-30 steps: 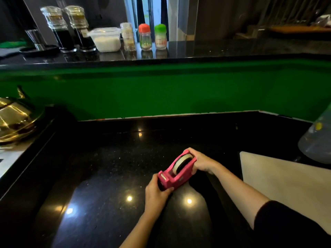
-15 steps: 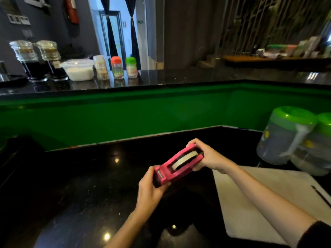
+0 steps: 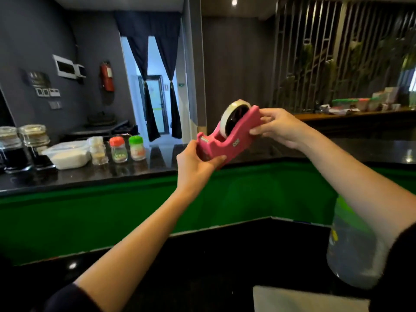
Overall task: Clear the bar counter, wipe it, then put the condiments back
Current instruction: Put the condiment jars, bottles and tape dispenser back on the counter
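Note:
A pink tape dispenser (image 3: pixel 227 140) with a pale tape roll is held up in the air above the raised black bar counter (image 3: pixel 90 176). My left hand (image 3: pixel 198 163) grips its front cutter end from below. My right hand (image 3: pixel 276 129) pinches its rear end. On the bar counter at the left stand the condiments: two dark sauce dispensers (image 3: pixel 13 149), a lidded white tub (image 3: pixel 67 156), a clear shaker (image 3: pixel 98 150), a red-capped jar (image 3: pixel 118 149) and a green-capped jar (image 3: pixel 136 148).
A green wall panel (image 3: pixel 112 212) drops from the bar counter to the lower black worktop (image 3: pixel 213 266). A clear jug with a green lid (image 3: pixel 351 251) stands at the right, partly behind my right arm. A white cutting board (image 3: pixel 304 300) lies at the bottom right.
Both hands have lifted the tape dispenser from the lower worktop up to the level of the bar counter. My view has tilted up and to the right.

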